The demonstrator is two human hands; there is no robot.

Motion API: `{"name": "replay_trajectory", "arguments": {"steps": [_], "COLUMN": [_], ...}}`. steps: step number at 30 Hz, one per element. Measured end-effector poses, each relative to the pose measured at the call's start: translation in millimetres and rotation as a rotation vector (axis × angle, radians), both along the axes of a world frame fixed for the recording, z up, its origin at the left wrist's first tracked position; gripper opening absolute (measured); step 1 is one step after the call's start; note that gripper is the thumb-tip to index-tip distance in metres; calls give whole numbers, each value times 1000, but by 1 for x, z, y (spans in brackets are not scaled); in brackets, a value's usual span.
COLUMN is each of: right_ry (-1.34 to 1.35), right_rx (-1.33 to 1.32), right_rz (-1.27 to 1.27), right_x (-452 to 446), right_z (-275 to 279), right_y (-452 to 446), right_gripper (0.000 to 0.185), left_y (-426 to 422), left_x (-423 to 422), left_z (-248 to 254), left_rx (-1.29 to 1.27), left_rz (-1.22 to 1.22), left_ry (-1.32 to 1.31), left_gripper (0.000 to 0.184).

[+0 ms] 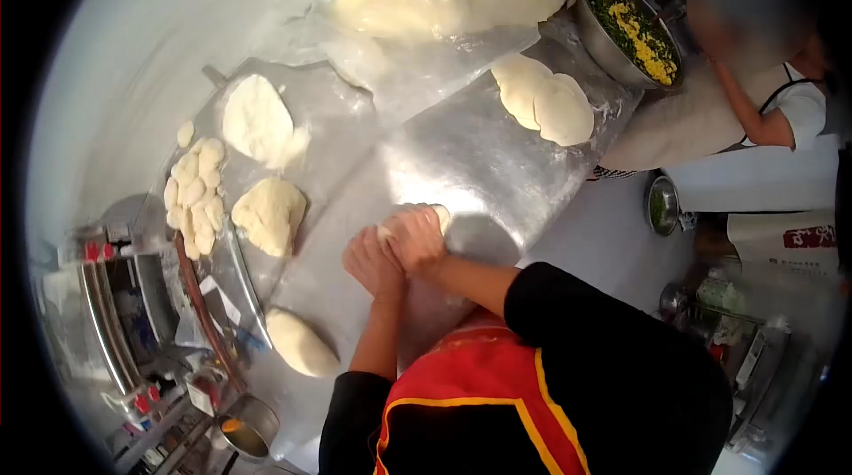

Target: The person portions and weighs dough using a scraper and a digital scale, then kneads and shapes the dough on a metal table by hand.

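My right hand (417,240) and my left hand (374,260) are side by side on the metal work surface (461,164). Both have their fingers curled over a piece of dough (442,217); most of it is hidden, and a pale end shows past my right hand. To the left are a rounded lump of dough (270,216), a heap of white flour (257,118) and a cluster of small dough pieces (195,191). A smooth oval dough (300,344) rests nearer to me. Flat dough rounds (543,102) overlap at the upper right.
Plastic sheeting covers a large dough mass (444,0) at the back. A steel bowl of chopped greens and yellow bits (630,35) stands beside a person in an apron (683,120). A metal pot (248,426) is at lower left, a small bowl (662,205) at right.
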State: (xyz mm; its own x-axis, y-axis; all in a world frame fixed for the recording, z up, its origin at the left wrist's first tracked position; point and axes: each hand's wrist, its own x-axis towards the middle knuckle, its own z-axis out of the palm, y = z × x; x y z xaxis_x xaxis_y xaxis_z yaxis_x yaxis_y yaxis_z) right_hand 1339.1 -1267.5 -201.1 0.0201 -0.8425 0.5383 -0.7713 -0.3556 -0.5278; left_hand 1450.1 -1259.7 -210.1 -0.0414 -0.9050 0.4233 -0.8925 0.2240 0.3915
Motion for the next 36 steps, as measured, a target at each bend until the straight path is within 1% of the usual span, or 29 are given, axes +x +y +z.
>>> {"name": "replay_trajectory", "arguments": {"steps": [2,3,4,6,8,9,10,11,12,13,14,15,16,17,19,22,23,25,26,28,29,30,31,32,33,35,36], "right_ry": [59,83,120,186,269,316,266,216,162,108,167,-79,-55,-36,3,88,50,118,82,-2,166,296,422,378,399,235,-288], "right_rx": [230,353,286,141,395,522,526,530,536,543,484,493,157,136,95,86,-9,-172,-88,78,398,324,239,308,289,562,725], "right_rz": [-33,-45,-94,-191,-122,-84,15,107,197,288,317,120,80,63,27,51,17,-32,-40,-37,1,-64,-127,-51,-183,74,195], "right_x": [0,3,6,10,8,7,3,-5,-15,-24,-26,-15,-5,1,7,4,7,7,7,9,7,10,15,15,21,11,-4], "right_z": [1,-1,-3,-5,0,4,9,14,20,26,57,54,42,30,16,3,-4,-8,-7,-2,7,-5,-15,-13,-10,7,-2], "right_y": [-32,-39,-49,-65,-78,-79,-73,-68,-60,-51,-29,-4,23,41,52,26,10,-18,-32,-60,-80,-96,-112,-127,-132,-137,-144], "right_gripper": [19,17,17,19,29,35,36,37,38,38,33,30,23,24,29,28,25,14,12,12,19,21,25,28,30,35,36], "left_y": [-32,-41,-54,-75,-84,-84,-88,-87,-65,-45,-27,-1,14,34,45,25,14,-18,-30,-58,-73,-87,-101,-110,-114,-121,-119], "left_x": [2,3,5,3,1,12,29,27,31,34,36,23,22,7,2,12,12,8,7,6,8,6,2,1,4,32,45], "left_z": [-9,-14,-20,-14,4,-3,-19,14,51,51,49,49,5,6,-2,-18,-17,-13,-10,-19,-22,-16,-5,7,15,-7,-13], "left_rx": [192,198,196,168,128,232,336,439,628,589,544,334,98,-5,-126,6,65,171,183,172,159,212,258,342,428,612,693], "left_rz": [53,47,44,49,66,-2,-72,-150,-113,-106,-100,-108,-223,-162,-152,-123,-91,-29,-22,-14,1,49,103,110,113,-21,-95], "left_ry": [18,4,-11,-40,-55,135,325,515,668,468,273,196,104,122,-17,-110,-100,-80,-19,-117,-173,-155,-134,-24,93,491,697], "left_gripper": [27,27,26,25,26,26,27,27,24,23,22,21,24,27,29,32,29,23,19,18,18,21,23,28,32,40,45]}}
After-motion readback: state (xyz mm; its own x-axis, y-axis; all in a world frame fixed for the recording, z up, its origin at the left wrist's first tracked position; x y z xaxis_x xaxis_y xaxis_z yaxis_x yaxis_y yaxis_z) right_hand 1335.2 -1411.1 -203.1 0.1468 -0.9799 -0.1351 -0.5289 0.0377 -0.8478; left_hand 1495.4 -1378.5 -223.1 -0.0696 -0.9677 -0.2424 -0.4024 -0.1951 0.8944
